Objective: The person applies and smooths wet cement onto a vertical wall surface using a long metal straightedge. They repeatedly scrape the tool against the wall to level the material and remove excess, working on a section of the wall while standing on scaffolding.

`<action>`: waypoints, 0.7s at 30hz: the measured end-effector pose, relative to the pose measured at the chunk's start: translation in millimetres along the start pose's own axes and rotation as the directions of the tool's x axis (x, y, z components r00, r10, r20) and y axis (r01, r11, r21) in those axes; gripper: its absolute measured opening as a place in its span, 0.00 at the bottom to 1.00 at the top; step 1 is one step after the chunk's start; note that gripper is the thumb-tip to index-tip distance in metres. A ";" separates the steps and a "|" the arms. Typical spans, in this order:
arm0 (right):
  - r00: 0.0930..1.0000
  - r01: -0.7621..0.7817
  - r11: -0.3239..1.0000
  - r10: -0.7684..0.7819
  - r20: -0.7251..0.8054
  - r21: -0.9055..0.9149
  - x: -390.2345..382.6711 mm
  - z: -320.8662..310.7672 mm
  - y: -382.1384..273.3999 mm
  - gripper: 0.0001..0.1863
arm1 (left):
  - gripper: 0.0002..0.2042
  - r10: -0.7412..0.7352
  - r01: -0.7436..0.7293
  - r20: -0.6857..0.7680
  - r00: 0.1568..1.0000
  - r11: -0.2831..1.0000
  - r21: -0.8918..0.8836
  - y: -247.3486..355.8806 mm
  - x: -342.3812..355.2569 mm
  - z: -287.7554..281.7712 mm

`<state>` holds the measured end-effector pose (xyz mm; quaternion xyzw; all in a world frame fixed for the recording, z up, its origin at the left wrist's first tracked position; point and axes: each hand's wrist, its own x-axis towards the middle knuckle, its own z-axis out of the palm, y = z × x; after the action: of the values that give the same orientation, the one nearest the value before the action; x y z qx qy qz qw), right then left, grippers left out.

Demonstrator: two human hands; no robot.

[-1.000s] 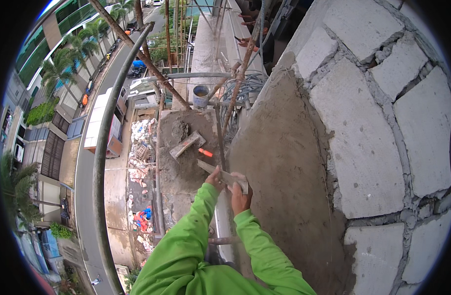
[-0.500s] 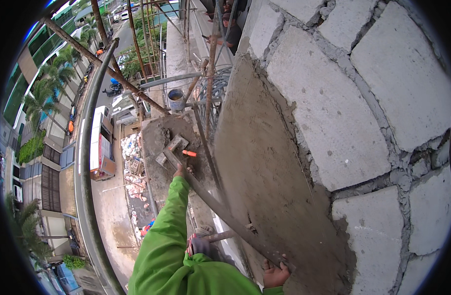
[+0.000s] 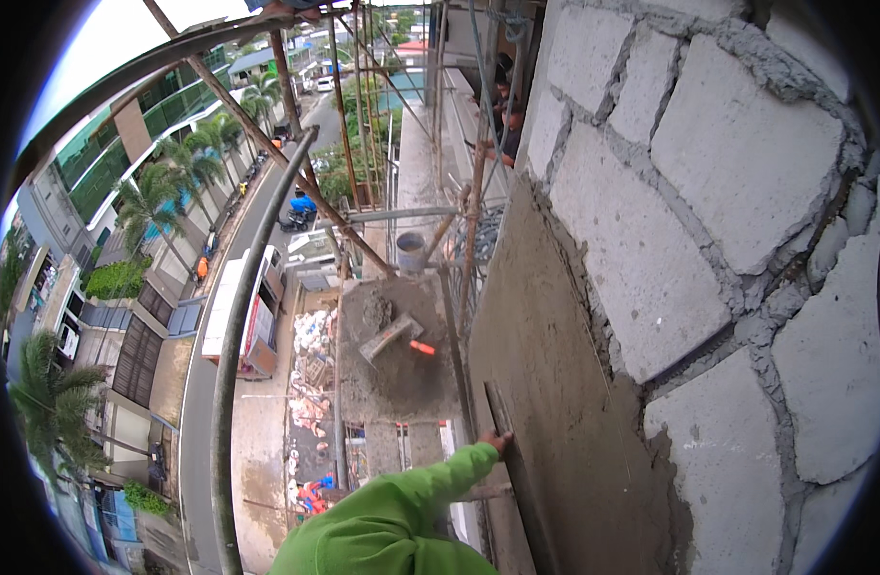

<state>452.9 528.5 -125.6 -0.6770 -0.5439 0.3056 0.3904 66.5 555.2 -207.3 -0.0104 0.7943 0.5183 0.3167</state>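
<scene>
My left hand (image 3: 497,443), at the end of a green sleeve, grips the side of a long straightedge (image 3: 514,460). The bar lies along the left part of the wet mortar (image 3: 555,383) on the wall, its lower end running out of the picture. My right hand is out of view. Beyond my left hand, a mortar board (image 3: 430,398) carries a heap of mortar (image 3: 378,311), a flat float (image 3: 391,337) and an orange-handled tool (image 3: 422,347), whose blade I cannot make out.
Grey blocks (image 3: 747,153) with rough joints make up the wall at right. Scaffold poles (image 3: 239,355) rise at left, high above a street (image 3: 196,431). A bucket (image 3: 410,251) stands behind the board. Farther back, another person (image 3: 507,134) is beside the wall.
The straightedge has swung from slanting over the board to lying along the mortared wall. My left hand has moved right with it. My right hand has left the view, and the view has shifted.
</scene>
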 end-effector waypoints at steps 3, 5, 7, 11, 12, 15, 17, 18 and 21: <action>1.000 0.008 0.996 -0.009 -0.003 -0.088 12.0 6.9 3.6 0.22 | 0.31 -0.060 0.086 0.129 0.990 0.974 -0.210 -21.8 -2.7 37.7; 1.000 0.022 0.993 -0.022 0.000 -0.119 18.9 7.9 7.0 0.23 | 0.31 -0.011 0.050 0.167 0.986 0.972 -0.230 -33.8 3.3 47.0; 0.993 -0.015 0.986 -0.005 -0.116 -0.168 29.5 0.5 21.0 0.24 | 0.30 -0.016 0.074 0.250 0.968 0.971 -0.226 28.0 -42.7 59.1; 0.988 0.081 0.951 -0.117 -0.103 -0.298 35.4 -27.2 68.5 0.25 | 0.34 -0.067 0.153 0.339 0.939 0.959 -0.236 10.4 -3.8 38.3; 0.964 0.058 0.918 -0.153 -0.216 -0.391 36.7 -47.1 96.0 0.25 | 0.34 -0.053 0.116 0.381 0.923 0.983 -0.144 105.9 -77.1 39.2; 0.763 0.499 0.678 -0.639 -0.097 -0.540 42.9 -51.4 86.0 0.24 | 0.24 0.020 0.020 0.204 0.979 0.981 -0.194 88.0 -43.5 29.6; 0.979 0.192 0.978 -0.184 0.085 -0.088 39.9 -62.7 59.7 0.18 | 0.23 0.006 0.055 0.220 0.975 0.961 -0.271 73.2 -45.3 39.2; 0.978 0.208 0.972 -0.204 0.049 -0.108 40.2 -61.8 68.1 0.18 | 0.23 0.027 0.049 0.240 0.970 0.951 -0.306 76.0 -47.2 41.6; 0.990 -0.128 0.966 0.109 0.095 0.225 40.2 -66.1 75.4 0.17 | 0.25 -0.035 0.063 0.188 0.982 0.987 -0.146 97.0 -67.0 40.2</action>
<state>554.8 546.9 -156.5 -0.6453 -0.4788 0.4168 0.4250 106.4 612.5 -104.3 -0.0057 0.7192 0.5680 0.4001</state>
